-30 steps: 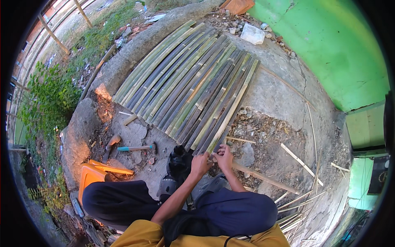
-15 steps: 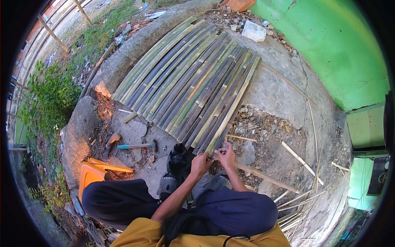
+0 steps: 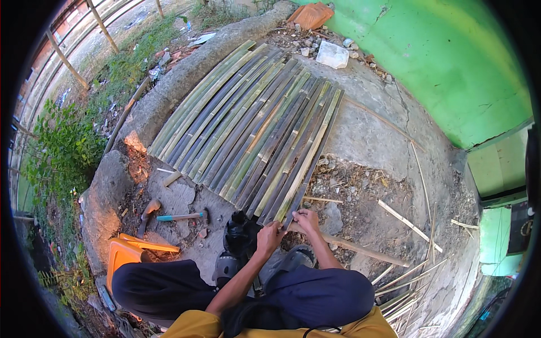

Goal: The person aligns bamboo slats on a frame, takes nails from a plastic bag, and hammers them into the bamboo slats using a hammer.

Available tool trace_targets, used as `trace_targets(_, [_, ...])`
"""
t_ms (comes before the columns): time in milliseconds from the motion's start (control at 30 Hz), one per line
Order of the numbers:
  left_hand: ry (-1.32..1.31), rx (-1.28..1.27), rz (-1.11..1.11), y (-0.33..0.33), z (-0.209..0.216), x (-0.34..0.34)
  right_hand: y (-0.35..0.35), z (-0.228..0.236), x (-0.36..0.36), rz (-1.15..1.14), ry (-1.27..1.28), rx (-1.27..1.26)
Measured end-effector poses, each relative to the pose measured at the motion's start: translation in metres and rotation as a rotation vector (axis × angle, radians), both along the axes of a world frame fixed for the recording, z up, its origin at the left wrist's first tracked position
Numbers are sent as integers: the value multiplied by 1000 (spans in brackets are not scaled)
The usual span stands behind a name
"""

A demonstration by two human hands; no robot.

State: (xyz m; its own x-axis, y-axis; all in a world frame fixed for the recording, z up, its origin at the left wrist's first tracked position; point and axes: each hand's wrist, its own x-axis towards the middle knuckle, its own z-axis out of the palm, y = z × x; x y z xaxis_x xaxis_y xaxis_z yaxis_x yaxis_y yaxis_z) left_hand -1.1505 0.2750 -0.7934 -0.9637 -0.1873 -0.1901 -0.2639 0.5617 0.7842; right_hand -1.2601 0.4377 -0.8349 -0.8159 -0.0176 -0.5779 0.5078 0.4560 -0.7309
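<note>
The green wall [image 3: 417, 62] fills the far right, and a rough concrete ledge [image 3: 169, 93] runs up the left side, with a leafy bush [image 3: 62, 149] beyond it. An orange plastic stool [image 3: 125, 256] stands just beside the person's left knee. A long wooden stick [image 3: 366, 252] slants across the ground close to the right forearm, and a bundle of thin slivers [image 3: 407, 297] lies beside the right knee. Past the far ends of the row sits a whitish block [image 3: 332, 54]; near the stool are a hammer [image 3: 181, 217] with a teal handle and a dark tool [image 3: 147, 218] with a brown top.

The ground [image 3: 372, 138] is cracked grey concrete, broken right of the hands by a patch of rubble [image 3: 366, 186].

The bamboo strips [image 3: 248, 127] lie side by side in a wide row ahead of the person, green and dark ones mixed, their near ends uneven. The row's left edge runs close along the ledge; a band of concrete separates its right edge from the wall. At the near end of the rightmost strips, the left hand [image 3: 269, 238] and right hand [image 3: 307, 220] are close together, fingers bent — how firmly they grip, I cannot tell.
</note>
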Motion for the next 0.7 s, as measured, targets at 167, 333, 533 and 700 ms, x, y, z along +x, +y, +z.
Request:
trace_targets(167, [59, -81, -2, 6, 0, -5, 8, -3, -4, -15, -33, -51])
trace_targets(333, [36, -83, -30, 5, -3, -3, 8, -12, -1, -54, -37, -279])
trace_targets(533, [17, -23, -22, 7, 2, -5, 10, -7, 0, -78, -34, -299])
trace_targets(700, [36, -29, -40, 9, -1, -5, 14, -8, 0, 25, 44, -85])
